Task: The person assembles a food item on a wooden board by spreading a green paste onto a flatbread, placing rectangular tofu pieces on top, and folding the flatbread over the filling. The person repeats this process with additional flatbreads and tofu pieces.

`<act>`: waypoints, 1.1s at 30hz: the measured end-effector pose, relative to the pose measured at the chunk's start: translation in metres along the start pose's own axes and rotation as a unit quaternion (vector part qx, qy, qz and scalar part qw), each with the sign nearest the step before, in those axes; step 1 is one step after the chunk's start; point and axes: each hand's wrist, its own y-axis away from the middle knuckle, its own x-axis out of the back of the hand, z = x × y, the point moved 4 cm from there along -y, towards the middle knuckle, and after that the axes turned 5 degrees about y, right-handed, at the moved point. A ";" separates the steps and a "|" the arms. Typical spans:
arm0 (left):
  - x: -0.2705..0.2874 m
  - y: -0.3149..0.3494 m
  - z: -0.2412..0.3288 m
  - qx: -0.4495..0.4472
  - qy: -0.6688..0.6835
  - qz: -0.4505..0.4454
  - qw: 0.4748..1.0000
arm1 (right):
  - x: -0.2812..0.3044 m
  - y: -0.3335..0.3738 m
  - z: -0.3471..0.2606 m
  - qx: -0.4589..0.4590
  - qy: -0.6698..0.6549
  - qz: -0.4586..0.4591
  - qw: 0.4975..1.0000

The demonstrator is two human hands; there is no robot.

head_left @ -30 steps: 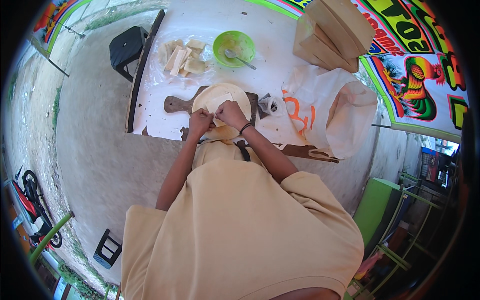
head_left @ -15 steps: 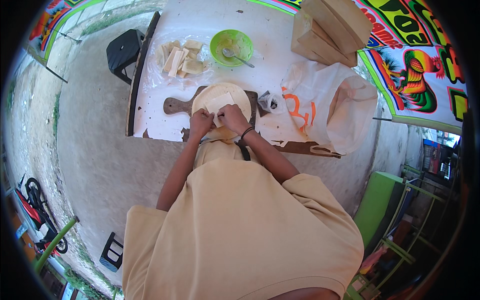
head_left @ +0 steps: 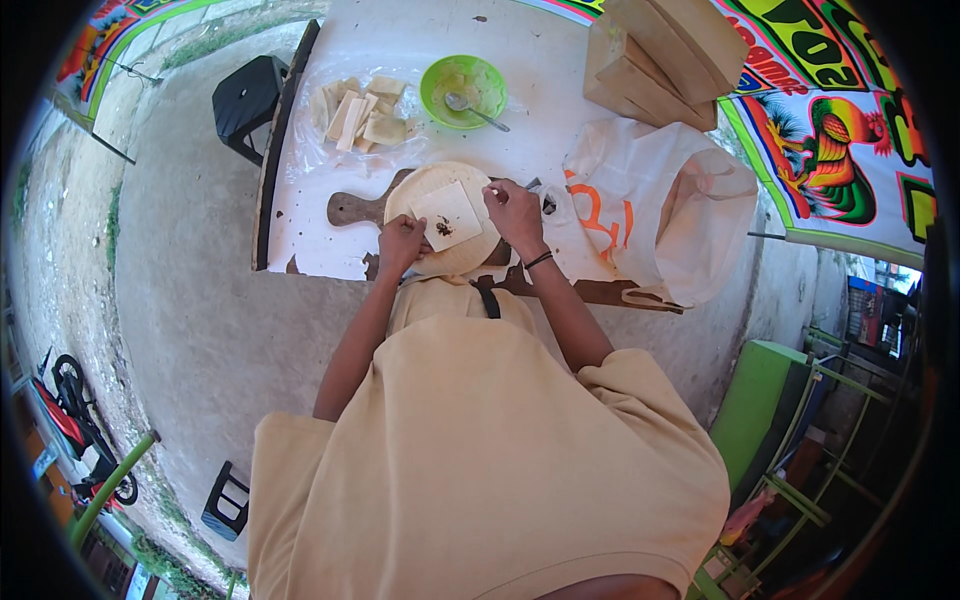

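Observation:
A square pale wrapper sheet (head_left: 458,203) with a small dark brown heap of filling (head_left: 444,228) lies on a round cream-coloured disc (head_left: 436,178), either a plate or a flat sheet. Beneath the disc is a wooden cutting board (head_left: 355,209), its handle pointing left. My left hand (head_left: 402,242) has its fingers closed at the sheet's left edge, pinching it. My right hand (head_left: 517,215) is raised just right of the sheet, thumb and fingertips pressed together; whatever they hold is too small to make out.
A clear plastic bag (head_left: 300,135) with folded pale pieces (head_left: 383,127) lies at the far left. Beyond the board stands a green bowl (head_left: 487,88) with a spoon (head_left: 489,120). Right are a small dark-filled plastic bag (head_left: 549,203), a white plastic bag (head_left: 640,165) and brown paper packages (head_left: 650,70).
My right hand has moved right, off the sheet, exposing the dark filling on it. My left hand stays at the sheet's left edge.

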 end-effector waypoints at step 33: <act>-0.001 -0.005 -0.001 -0.001 -0.006 -0.022 1.000 | 0.041 -0.041 0.091 -0.051 0.168 -0.024 0.984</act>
